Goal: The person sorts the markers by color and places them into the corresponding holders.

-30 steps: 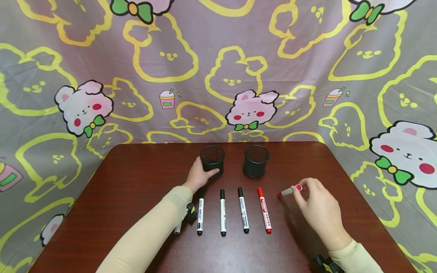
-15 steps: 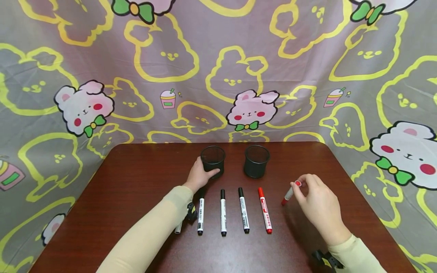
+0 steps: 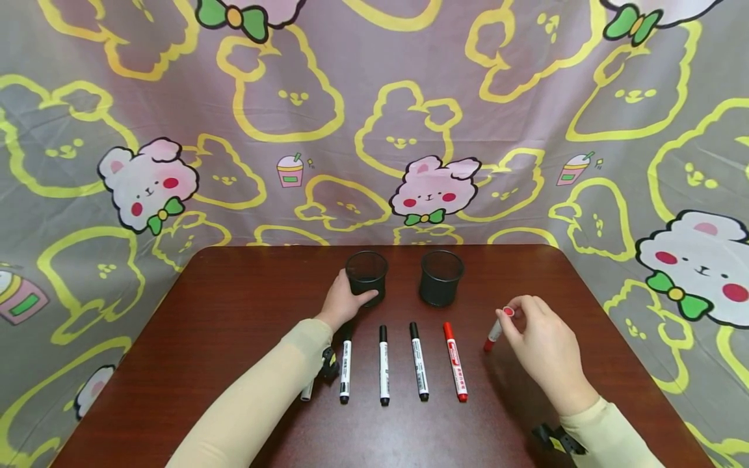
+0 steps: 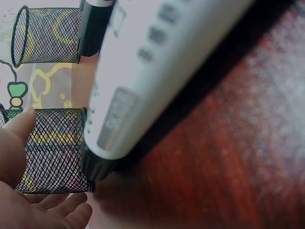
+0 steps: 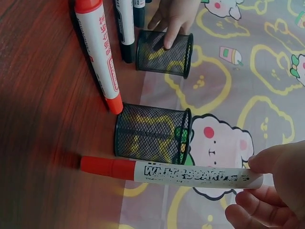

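Observation:
My left hand (image 3: 345,302) holds the left black mesh pen cup (image 3: 367,276), thumb on its near side. The left wrist view shows the thumb against the mesh of this cup (image 4: 57,148), other fingers on its far side. At the right, my right hand (image 3: 544,351) pinches a red-capped whiteboard marker (image 5: 190,175) by its rear end, between thumb and fingers. This marker stands nearly upright, red cap downward; whether the cap touches the table I cannot tell. A second black mesh pen cup (image 3: 441,279) stands between the hands.
A red marker (image 3: 456,364) and several black-capped markers (image 3: 419,364) lie in a row on the brown table (image 3: 234,286). The left forearm partly covers the leftmost marker (image 3: 307,391). A patterned curtain (image 3: 328,71) hangs behind the table.
The pinched marker has swung from a slant to nearly upright, its cap now lower, as the right hand rose slightly. My left hand keeps hold of its cup in the same place.

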The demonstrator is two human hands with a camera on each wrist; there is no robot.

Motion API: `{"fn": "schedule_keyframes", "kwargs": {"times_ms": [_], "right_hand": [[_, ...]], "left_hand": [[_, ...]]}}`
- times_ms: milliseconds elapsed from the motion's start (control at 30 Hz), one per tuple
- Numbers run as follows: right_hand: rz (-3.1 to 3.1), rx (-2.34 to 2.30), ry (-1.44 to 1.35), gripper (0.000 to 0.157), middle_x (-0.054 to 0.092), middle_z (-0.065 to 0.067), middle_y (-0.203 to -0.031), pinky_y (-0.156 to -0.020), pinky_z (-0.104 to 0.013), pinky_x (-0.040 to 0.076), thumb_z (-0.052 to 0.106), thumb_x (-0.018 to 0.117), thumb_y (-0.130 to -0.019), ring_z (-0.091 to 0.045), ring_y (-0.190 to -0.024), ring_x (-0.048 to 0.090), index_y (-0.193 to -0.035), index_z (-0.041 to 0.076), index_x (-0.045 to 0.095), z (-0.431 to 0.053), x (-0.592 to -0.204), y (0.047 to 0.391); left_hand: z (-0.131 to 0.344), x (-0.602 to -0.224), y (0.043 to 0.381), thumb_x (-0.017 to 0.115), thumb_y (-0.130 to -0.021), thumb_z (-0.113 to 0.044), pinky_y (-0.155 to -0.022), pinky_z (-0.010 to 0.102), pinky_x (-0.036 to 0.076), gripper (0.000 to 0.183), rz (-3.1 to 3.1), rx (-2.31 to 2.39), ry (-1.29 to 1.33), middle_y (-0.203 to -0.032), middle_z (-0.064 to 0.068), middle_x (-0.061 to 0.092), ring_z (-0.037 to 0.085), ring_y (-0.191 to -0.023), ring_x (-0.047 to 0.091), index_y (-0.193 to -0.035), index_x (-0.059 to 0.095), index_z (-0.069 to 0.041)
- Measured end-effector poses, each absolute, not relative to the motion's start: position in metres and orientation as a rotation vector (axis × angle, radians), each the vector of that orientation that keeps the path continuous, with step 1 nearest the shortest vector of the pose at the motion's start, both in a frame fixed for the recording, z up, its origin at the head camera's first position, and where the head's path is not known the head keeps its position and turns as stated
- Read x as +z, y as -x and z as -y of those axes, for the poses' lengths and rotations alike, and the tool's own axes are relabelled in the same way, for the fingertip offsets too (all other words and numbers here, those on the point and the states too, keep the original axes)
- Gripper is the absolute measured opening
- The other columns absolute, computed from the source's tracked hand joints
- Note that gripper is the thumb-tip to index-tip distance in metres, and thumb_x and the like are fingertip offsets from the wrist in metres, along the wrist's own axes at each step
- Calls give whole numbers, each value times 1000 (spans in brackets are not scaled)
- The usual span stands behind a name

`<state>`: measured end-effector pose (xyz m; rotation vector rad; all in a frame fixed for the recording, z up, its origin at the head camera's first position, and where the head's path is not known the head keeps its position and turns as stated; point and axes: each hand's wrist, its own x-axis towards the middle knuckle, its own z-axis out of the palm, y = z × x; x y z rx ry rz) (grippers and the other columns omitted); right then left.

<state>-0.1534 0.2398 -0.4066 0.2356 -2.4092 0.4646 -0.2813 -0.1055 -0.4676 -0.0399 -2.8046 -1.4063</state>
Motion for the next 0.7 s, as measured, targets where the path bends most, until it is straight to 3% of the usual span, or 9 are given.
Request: {"fn": "schedule_keyframes", "kwargs": {"times_ms": [700], "right_hand": [[2450,467,-228,21,62,-6,-80,-49,-33,42,15,84,-83,-15,-60,54,-91,8,66,-240,-408,157]], "left_hand": [[106,-471,282,82,-89,-37,-114,52,42,92,2793,-1401,55,-149,25,49,39,-139,50,-154,31,4]]}}
